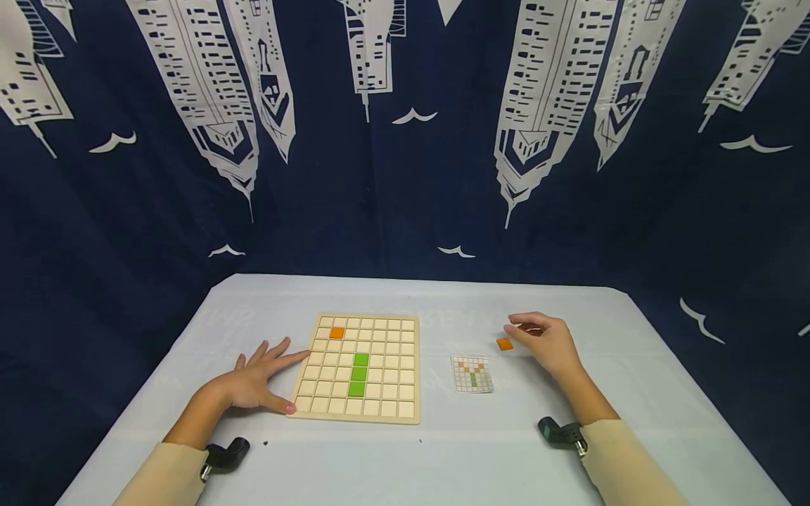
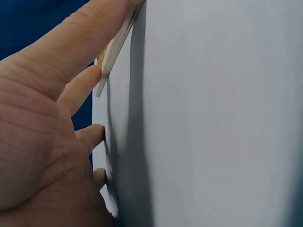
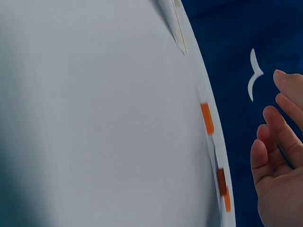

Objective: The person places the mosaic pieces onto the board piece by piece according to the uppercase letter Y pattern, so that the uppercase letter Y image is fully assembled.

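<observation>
A square wooden grid board (image 1: 418, 365) lies on the table. It carries one orange tile (image 1: 337, 333) near its upper left and a short column of green tiles (image 1: 358, 374) lower down. My left hand (image 1: 256, 379) rests at the board's left edge, fingers spread, with thumb and forefinger touching it. In the left wrist view the thumb (image 2: 80, 35) lies against the board's rim. To the right, my right hand (image 1: 544, 342) hovers with loosely bent fingers over a loose orange tile (image 1: 504, 344). Nothing shows between those fingers in the right wrist view.
Between the board and my right hand lies a small printed grid card (image 1: 472, 374) with orange and green squares. More orange pieces (image 3: 221, 182) show beyond the loose tile (image 3: 207, 118) in the right wrist view. A dark blue patterned curtain (image 1: 380, 176) hangs behind the white table (image 1: 392, 464).
</observation>
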Tool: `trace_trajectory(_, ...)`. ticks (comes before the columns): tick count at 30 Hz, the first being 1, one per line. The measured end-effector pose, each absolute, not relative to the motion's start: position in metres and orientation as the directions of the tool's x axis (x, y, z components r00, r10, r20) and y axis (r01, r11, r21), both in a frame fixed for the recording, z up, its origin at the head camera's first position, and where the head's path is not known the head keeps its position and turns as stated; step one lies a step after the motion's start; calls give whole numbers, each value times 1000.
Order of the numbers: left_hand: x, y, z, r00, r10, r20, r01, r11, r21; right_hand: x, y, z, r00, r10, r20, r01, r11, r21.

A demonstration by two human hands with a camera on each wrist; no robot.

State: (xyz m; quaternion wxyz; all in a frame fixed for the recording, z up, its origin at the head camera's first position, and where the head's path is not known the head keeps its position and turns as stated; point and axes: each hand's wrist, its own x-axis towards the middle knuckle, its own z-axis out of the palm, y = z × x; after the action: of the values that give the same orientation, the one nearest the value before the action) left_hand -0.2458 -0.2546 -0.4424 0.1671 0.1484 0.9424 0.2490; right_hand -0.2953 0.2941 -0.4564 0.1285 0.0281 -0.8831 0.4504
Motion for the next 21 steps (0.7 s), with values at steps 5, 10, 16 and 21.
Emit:
trace_trajectory(5, -246, -254, -443, -900, 361, -244, 195, 834, 516, -297, 315, -457, -956, 75, 284, -179, 620, -764)
trace_trajectory(10, -246, -253, -442, -900, 358, -248, 189, 834, 519, -300, 334, -456, -948, 77, 309, -191, 640, -744)
trace_trajectory(16, -246, -253, -442, -900, 357, -248, 187, 833, 521, -304, 354, -458, -954, 56, 295, -179, 683, -708)
trace_trajectory(21, -247, -254, -443, -900, 361, -244, 193, 832, 520, -311, 366, -459, -961, 30, 276, -174, 709, -683)
